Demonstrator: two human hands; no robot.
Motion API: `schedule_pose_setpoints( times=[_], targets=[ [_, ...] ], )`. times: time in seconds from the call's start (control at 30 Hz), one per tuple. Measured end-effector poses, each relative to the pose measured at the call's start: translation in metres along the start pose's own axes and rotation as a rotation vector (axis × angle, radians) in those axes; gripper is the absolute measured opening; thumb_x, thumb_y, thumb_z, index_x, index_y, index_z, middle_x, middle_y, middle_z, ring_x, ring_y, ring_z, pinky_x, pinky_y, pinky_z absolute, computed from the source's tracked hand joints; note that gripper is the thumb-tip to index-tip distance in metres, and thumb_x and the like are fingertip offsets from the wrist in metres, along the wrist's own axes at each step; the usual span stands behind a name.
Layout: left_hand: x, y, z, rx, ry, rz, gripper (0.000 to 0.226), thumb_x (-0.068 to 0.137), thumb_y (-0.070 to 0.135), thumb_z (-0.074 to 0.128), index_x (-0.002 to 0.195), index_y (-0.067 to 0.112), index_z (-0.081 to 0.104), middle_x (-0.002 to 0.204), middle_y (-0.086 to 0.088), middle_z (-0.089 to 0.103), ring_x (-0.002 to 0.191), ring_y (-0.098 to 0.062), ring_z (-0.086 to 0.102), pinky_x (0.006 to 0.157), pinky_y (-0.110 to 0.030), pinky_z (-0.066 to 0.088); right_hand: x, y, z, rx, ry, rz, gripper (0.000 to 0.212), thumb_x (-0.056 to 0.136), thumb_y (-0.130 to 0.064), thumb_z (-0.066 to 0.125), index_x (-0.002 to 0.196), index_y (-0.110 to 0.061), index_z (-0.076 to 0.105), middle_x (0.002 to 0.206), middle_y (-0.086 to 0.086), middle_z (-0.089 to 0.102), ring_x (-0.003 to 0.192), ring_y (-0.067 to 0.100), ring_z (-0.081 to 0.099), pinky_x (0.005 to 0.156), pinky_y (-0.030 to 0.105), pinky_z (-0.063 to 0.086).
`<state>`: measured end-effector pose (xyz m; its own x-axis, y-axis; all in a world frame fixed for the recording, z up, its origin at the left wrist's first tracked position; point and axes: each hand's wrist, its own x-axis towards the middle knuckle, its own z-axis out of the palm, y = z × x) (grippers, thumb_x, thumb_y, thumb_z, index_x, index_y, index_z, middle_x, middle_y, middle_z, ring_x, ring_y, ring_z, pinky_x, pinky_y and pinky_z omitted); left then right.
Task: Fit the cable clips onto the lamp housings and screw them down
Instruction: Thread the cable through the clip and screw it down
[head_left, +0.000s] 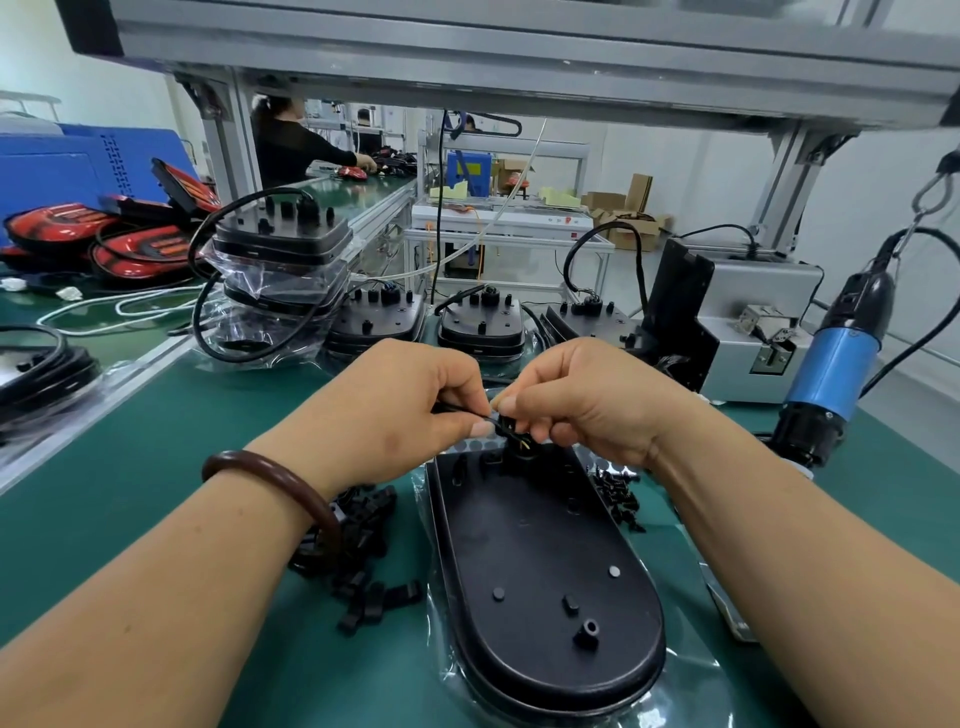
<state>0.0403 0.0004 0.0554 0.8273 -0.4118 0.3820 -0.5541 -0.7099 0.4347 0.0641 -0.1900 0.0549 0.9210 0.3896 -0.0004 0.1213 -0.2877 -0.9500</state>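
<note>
The little black clip (506, 428) could slip and drop. It is tiny, and both hands crowd round it. If it falls it may land in the pile of clips (358, 551) at 9 o'clock from the lamp housing (540, 571), and then it is lost among the others. The thin wires (523, 445) under the fingers could get squashed if the clip is pushed down on them crooked. A crooked clip would also make the screw go in badly, I think. The housing lies on a slippery clear bag (441, 670), so a hard push could make it slide on the green table (156, 467).

The left hand (410, 410) is closed. Its thumb and first finger pinch the black cable (462, 410), and the other fingers are curled in. The right hand (587, 405) is closed too. Its thumb and fingers pinch the clip where the cable ends. The two hands almost touch. I cannot tell if the clip is round the cable yet, because the fingers hide it.

The lamp housing lies flat, back side up, between the two arms. The hands work at its 12 o'clock end. The screws (618, 493) lie just beside it at 2 o'clock. The blue screwdriver (831, 364) hangs farther off at 2 o'clock, and no hand is on it, so I think no screw has gone in yet.
</note>
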Motion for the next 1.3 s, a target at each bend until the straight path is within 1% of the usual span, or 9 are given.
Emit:
schedule_pose_setpoints(
  times=[0.3,0.4,0.43,0.6,0.73,0.97,1.07,1.17,1.3],
  targets=[
    [0.001,-0.007,0.005,-0.039,-0.044,-0.045,0.014,0.078,0.026,0.075,0.073,0.032,0.064,0.071,0.011,0.067,0.067,0.003,0.059,0.064,-0.011,0.047,-0.006,0.002,-0.004,-0.287,-0.066,-0.03,0.013,0.082,-0.024,0.075,0.084,-0.012,0.077,0.05,-0.01,0.058,0.045,-0.004,0.046,0.047,0.006,0.034],
    [0.001,-0.009,0.008,-0.042,-0.095,-0.081,0.015,0.08,0.027,0.074,0.076,0.033,0.061,0.071,0.011,0.066,0.064,0.003,0.058,0.063,-0.013,0.048,-0.003,0.005,-0.002,-0.347,-0.063,-0.058,0.007,0.081,-0.026,0.076,0.083,-0.02,0.078,0.075,0.001,0.073,0.071,0.0,0.057,0.078,0.024,0.049],
    [0.001,-0.009,0.008,-0.033,-0.116,-0.086,0.015,0.08,0.027,0.073,0.077,0.033,0.059,0.071,0.012,0.066,0.064,0.003,0.058,0.064,-0.014,0.048,-0.002,0.006,0.001,-0.341,-0.057,-0.068,0.002,0.08,-0.023,0.077,0.081,-0.021,0.077,0.075,0.001,0.072,0.073,0.003,0.057,0.08,0.027,0.048],
    [0.001,-0.008,0.007,-0.066,-0.181,-0.099,0.018,0.082,0.021,0.07,0.083,0.035,0.059,0.081,0.013,0.067,0.071,0.004,0.06,0.072,-0.013,0.05,-0.001,0.01,0.007,-0.357,0.021,-0.096,0.01,0.08,-0.022,0.077,0.074,-0.016,0.072,0.064,-0.005,0.061,0.061,0.004,0.049,0.062,0.017,0.04],
    [-0.001,-0.005,0.006,-0.135,-0.238,-0.12,0.029,0.074,0.033,0.077,0.096,0.033,0.057,0.088,0.013,0.067,0.081,0.001,0.063,0.08,-0.022,0.053,-0.002,0.01,0.009,-0.434,0.035,-0.105,0.014,0.083,-0.024,0.075,0.071,-0.018,0.071,0.062,-0.006,0.058,0.06,0.004,0.046,0.057,0.014,0.037],
    [0.001,-0.002,0.017,-0.193,-0.114,-0.145,0.025,0.067,0.032,0.084,0.085,0.032,0.067,0.074,0.016,0.072,0.069,0.003,0.065,0.075,-0.022,0.053,-0.004,0.014,0.004,-0.378,0.071,-0.06,0.021,0.078,-0.031,0.079,0.063,-0.022,0.067,0.058,-0.007,0.053,0.055,0.004,0.042,0.053,0.017,0.036],
    [0.002,-0.002,0.017,-0.185,-0.13,-0.17,0.016,0.066,0.034,0.084,0.077,0.035,0.073,0.071,0.019,0.071,0.068,0.005,0.066,0.07,-0.015,0.051,-0.003,0.019,0.005,-0.339,0.093,-0.043,0.025,0.072,-0.032,0.084,0.073,-0.023,0.06,0.064,-0.007,0.056,0.056,0.005,0.045,0.055,0.022,0.037],
    [0.001,-0.002,0.016,-0.121,-0.14,-0.164,0.015,0.066,0.039,0.083,0.077,0.038,0.074,0.071,0.025,0.069,0.068,0.01,0.063,0.063,-0.005,0.043,-0.009,0.012,-0.014,-0.301,0.055,-0.02,0.028,0.071,-0.044,0.081,0.073,-0.023,0.063,0.065,-0.008,0.062,0.052,0.001,0.049,0.05,0.015,0.039],
    [0.001,-0.003,0.016,-0.09,-0.145,-0.172,0.017,0.067,0.039,0.083,0.081,0.037,0.074,0.073,0.032,0.067,0.07,0.015,0.061,0.063,-0.002,0.043,-0.021,0.004,-0.065,-0.272,0.426,0.051,0.019,0.083,-0.029,0.074,0.077,-0.012,0.07,0.065,-0.004,0.069,0.052,0.004,0.056,0.044,0.014,0.041]
  ],
)
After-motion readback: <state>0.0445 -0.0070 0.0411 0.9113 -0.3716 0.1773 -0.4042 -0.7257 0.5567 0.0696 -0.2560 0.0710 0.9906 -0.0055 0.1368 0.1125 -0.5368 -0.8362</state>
